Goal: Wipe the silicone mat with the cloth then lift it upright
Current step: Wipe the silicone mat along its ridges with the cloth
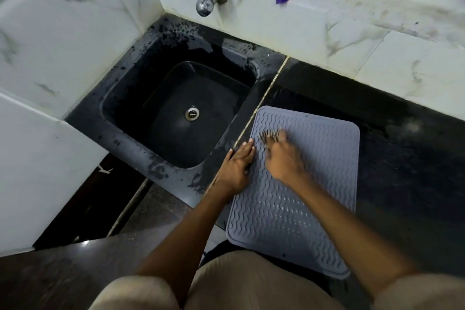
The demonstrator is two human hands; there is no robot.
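- Right hand (283, 158) blurred; fingers (273, 136) apparently bunched on a small dark cloth (268, 136), pressed to the silicone mat (302, 196) for wiping.
- Left hand (237, 162) flat, fingers straight on the mat's left edge, likely pinning it against sliding.
- Mat flat on dark worktop (402, 158), near edge overhanging, beside sink (176, 113); not yet upright.

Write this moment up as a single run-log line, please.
phase: wiping | left hand: flat on mat edge | right hand: rubbing cloth | silicone mat: flat on counter
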